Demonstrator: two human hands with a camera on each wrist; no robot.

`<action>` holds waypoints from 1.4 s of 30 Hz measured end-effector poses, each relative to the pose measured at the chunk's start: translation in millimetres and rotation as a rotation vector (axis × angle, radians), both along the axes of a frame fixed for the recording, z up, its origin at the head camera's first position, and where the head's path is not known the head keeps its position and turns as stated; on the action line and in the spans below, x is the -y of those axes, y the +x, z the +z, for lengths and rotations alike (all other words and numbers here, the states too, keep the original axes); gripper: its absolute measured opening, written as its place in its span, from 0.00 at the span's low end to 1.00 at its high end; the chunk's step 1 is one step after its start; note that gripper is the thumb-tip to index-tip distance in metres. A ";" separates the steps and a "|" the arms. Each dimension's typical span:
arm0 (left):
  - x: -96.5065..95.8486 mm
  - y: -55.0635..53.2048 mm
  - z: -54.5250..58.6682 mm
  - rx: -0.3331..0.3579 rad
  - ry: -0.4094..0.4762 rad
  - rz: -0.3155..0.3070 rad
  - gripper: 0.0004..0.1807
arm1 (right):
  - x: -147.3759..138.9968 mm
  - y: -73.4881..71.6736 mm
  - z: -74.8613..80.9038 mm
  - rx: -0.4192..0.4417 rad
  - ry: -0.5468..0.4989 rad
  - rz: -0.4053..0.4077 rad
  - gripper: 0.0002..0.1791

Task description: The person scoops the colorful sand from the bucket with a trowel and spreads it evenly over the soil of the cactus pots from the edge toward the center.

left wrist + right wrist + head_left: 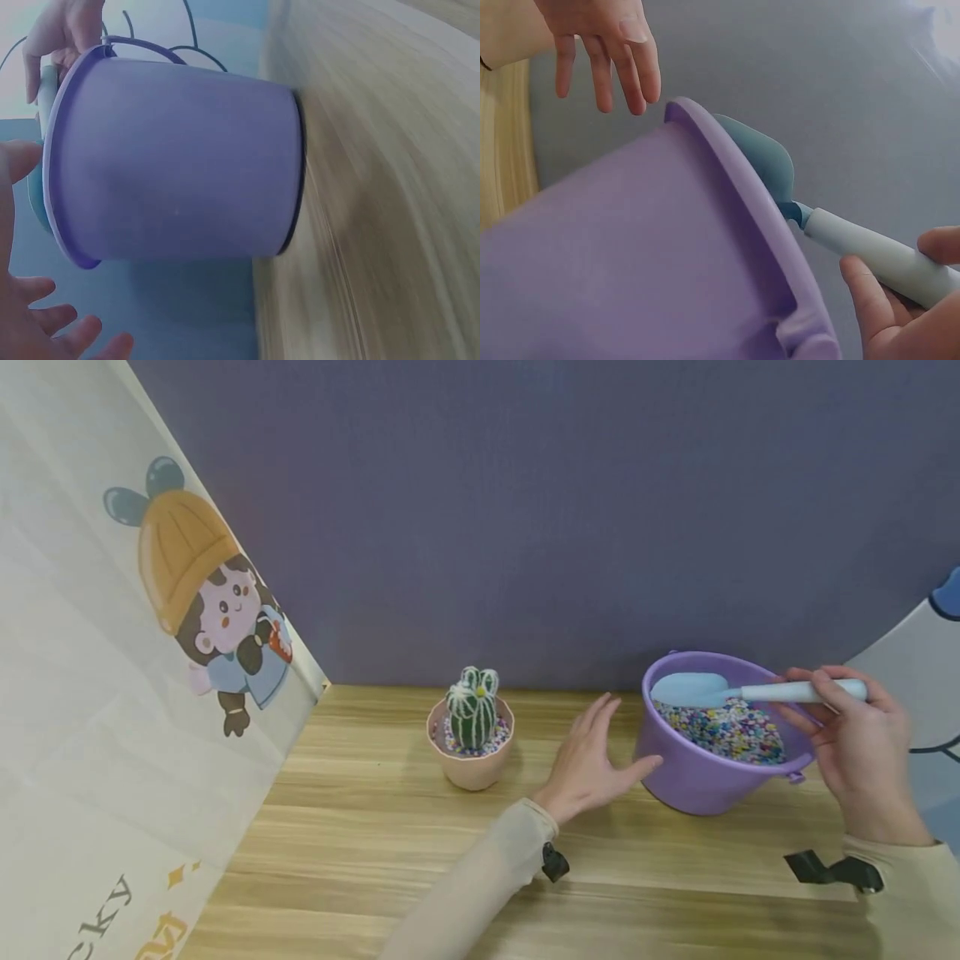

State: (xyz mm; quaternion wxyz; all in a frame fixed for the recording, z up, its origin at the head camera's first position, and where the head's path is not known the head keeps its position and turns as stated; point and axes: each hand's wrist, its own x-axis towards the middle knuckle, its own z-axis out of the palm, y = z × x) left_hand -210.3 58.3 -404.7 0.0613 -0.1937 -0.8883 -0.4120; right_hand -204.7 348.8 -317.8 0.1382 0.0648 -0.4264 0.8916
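In the head view my right hand [862,735] grips the white handle of a light blue toy shovel [693,690], whose blade lies over the opening of a purple bucket [697,785]. Inside the bucket are small multicoloured beads [738,735]. My left hand [588,764] is beside the bucket's left side, fingers spread, holding nothing. The right wrist view shows the shovel handle [877,247] between thumb and fingers. In the left wrist view the bucket [180,157] stands upright, its contents hidden by the wall.
Left of the left hand stands a pinkish pot [472,770] with a knitted green cactus [472,714] among beads. A wooden tabletop [360,843] lies beneath everything. A dark panel [487,527] rises behind, and a white printed panel [75,652] stands at the left.
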 end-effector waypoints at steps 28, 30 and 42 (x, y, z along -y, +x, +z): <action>-35.4 -6.5 14.5 -0.060 -0.057 -0.046 0.53 | -16.7 -5.1 -7.9 0.156 0.356 -0.039 0.05; -35.8 -6.3 15.0 -0.060 -0.066 -0.039 0.53 | -16.3 -5.4 -10.8 0.180 0.438 -0.121 0.08; -36.6 -6.1 13.4 -0.069 -0.048 -0.034 0.53 | -13.8 -4.6 -23.5 0.385 1.124 -0.570 0.17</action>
